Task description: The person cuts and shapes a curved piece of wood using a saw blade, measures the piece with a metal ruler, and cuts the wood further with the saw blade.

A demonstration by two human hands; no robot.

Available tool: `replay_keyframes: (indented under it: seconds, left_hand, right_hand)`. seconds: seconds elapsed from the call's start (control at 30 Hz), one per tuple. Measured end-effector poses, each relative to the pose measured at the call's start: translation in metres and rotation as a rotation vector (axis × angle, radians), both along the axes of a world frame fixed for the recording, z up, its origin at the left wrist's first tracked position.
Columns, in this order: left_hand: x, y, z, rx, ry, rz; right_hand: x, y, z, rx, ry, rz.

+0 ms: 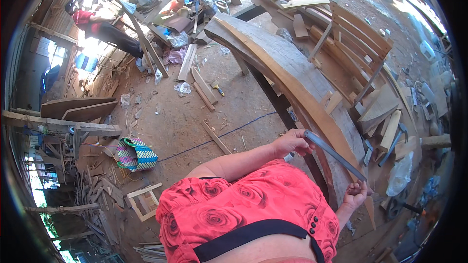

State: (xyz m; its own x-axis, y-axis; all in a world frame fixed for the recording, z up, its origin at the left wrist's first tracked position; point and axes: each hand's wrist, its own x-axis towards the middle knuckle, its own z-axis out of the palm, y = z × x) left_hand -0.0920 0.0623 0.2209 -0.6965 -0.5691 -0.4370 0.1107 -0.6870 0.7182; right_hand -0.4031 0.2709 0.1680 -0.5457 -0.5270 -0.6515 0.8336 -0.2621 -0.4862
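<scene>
Gripping a long, straight grey bar [335,155] near its ends, left hand [295,142] and right hand [357,194] apart; holding it across a long, curved-edged brown wooden plank [314,109], beside open brown dirt floor [168,109] leftward.

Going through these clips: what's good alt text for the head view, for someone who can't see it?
A person's left hand and right hand hold a grey bar by its ends over a curved plank. Wood scraps litter the ground; a slatted chair and a hammer lie rightward, a co-worker upper left.
</scene>
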Motion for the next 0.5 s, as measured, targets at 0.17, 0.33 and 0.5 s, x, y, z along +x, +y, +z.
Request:
replay_keyframes:
  seconds: [0.17, 0.33, 0.5]
  left_hand:
    - [0.001, 0.001, 0.008, 0.074, -0.021, 0.049]
    - [0.0, -0.011, 0.025, 0.15, 0.067, 0.277]
    - [-0.007, -0.006, 0.031, 0.187, 0.189, 0.422]
  right_hand:
    - [0.011, -0.006, 0.0, 0.049, 0.081, 0.031]
    - [0.043, -0.028, 0.018, 0.098, 0.278, 0.146]
    - [0.056, -0.051, 0.025, -0.067, 0.15, 0.198]
